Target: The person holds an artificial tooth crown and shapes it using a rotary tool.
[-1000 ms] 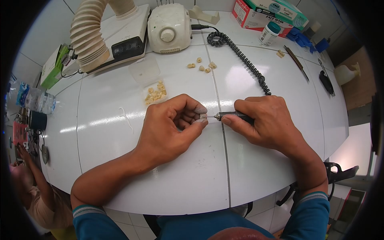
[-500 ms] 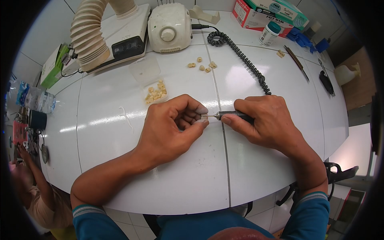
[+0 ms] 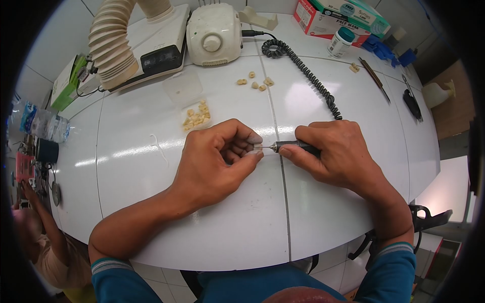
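My left hand (image 3: 217,161) pinches a small pale piece (image 3: 257,147) between thumb and fingertips, which largely cover it. Wrapped round a black rotary handpiece (image 3: 298,146), my right hand (image 3: 336,154) points its thin metal tip left, and the tip meets the piece. A black coiled cord (image 3: 308,73) runs from behind my right hand to a cream control unit (image 3: 213,35). Behind my left hand an open clear box (image 3: 183,89) holds several yellowish tooth-like pieces (image 3: 197,116). Several more such pieces (image 3: 254,85) lie loose on the white table (image 3: 242,212).
A ribbed hose (image 3: 111,45) and a white machine (image 3: 166,40) stand at the back left. At the back right are mask boxes (image 3: 333,22), a white bottle (image 3: 340,43) and a brown pen-like tool (image 3: 375,80). Another person (image 3: 55,247) sits at the far left.
Both hands stay almost in place, with only a slight shift of the small piece at the tip. The person at the left has moved slightly.
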